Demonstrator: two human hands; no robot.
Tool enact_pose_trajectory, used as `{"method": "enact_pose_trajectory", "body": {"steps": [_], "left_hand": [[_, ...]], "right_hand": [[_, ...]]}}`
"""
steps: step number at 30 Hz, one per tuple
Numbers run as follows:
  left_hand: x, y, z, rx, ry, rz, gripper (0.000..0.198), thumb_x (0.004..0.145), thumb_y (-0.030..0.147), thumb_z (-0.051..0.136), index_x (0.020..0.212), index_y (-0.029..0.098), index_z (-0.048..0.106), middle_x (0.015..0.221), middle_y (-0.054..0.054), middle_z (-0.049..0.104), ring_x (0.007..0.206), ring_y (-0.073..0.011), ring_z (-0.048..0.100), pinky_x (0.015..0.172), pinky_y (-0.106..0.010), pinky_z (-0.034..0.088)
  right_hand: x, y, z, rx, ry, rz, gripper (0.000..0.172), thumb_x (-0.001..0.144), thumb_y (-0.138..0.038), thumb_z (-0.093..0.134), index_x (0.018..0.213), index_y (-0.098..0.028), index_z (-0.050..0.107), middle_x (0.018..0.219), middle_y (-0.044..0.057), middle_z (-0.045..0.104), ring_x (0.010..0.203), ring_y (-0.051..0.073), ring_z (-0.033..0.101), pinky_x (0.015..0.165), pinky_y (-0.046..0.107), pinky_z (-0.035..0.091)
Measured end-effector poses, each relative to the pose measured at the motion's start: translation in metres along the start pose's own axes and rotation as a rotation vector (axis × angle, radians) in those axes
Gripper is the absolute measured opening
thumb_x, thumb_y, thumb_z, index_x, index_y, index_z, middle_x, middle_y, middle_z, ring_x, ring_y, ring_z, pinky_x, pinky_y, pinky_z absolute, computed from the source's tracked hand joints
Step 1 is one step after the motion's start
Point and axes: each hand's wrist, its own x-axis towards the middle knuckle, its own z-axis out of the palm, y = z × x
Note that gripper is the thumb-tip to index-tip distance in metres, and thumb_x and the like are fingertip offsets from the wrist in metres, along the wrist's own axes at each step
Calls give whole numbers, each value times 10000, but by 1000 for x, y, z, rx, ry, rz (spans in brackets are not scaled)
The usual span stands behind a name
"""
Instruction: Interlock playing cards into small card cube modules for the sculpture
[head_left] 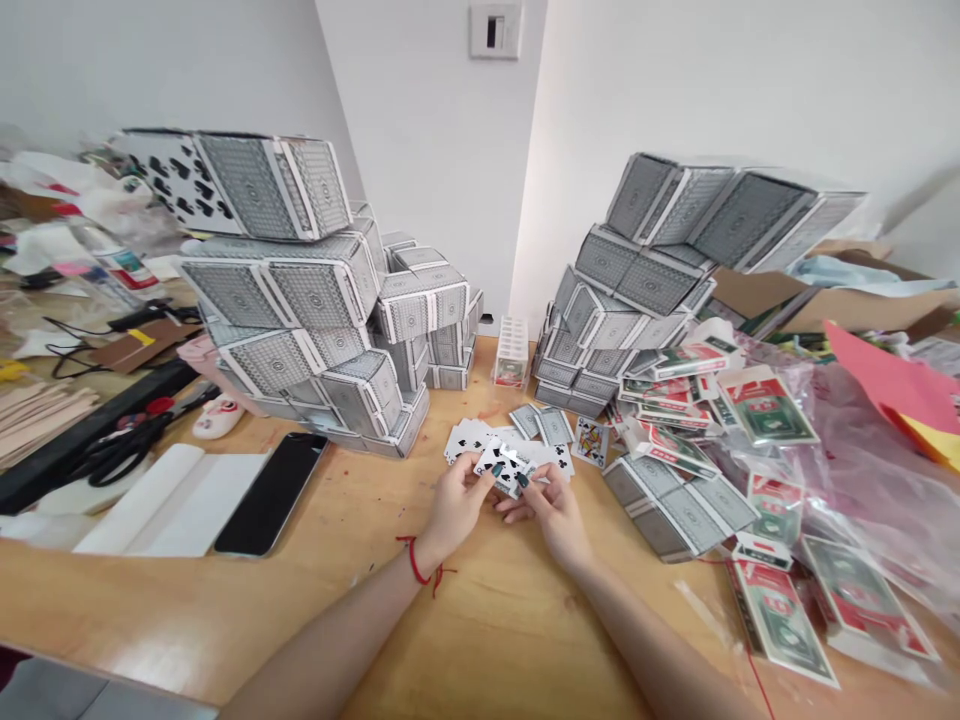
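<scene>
Low over the middle of the table, my left hand [459, 500] pinches the left edge of a playing card [504, 468] with black pips, its thumb on the face. From the other side my right hand [551, 505] grips the same card, thumb near its right edge. Whether more than one card is in my fingers I cannot tell. Just beyond lie loose face-up cards [466, 440], partly hidden by my hands. Two grey-backed cards [555, 427] rest face down there, and a face card [591, 442] lies to their right.
Stacked box shapes made of cards rise at the left [300, 300] and right [637, 260]. One low card block [679, 505] sits by my right forearm. Several red-green card boxes [780, 610] lie right. A phone [271, 495], white paper [169, 500] and scissors [139, 440] are left.
</scene>
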Motion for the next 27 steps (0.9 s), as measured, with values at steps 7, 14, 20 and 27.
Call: {"method": "enact_pose_trajectory", "body": {"steps": [7,14,20,27], "left_hand": [[6,-4,-7,155,49,71,214,778,264,522,928,138,610,879,-72,663,768,-178,617,686,-297,503],[-2,1,-6,313,-135,221,279,839,232,445,1067,184,598,975,-72,653,927,-184,590,832,-311,458],[-5,-1,0,297,-40,146,259,851,298,442,1062,174,524,825,-36,601,710,-143,558,639,-250,455],[-12,1,10,167,-33,89,186,873,256,351,1005,177,455,719,8,519,553,-105,470,500,-209,397]], "right_hand": [[-4,-5,5,-164,6,-31,312,764,-447,594,884,-191,464,648,-18,623,518,114,608,458,213,494],[-4,-6,5,-208,-32,27,351,825,-502,457,1006,-204,420,512,-68,564,313,101,510,276,177,379],[-3,-5,5,-146,5,-5,276,840,-472,452,936,-222,386,542,-69,588,350,95,545,320,171,425],[-4,-1,8,-33,-32,67,290,821,-450,494,971,-231,374,664,-42,627,479,122,629,362,185,473]]}}
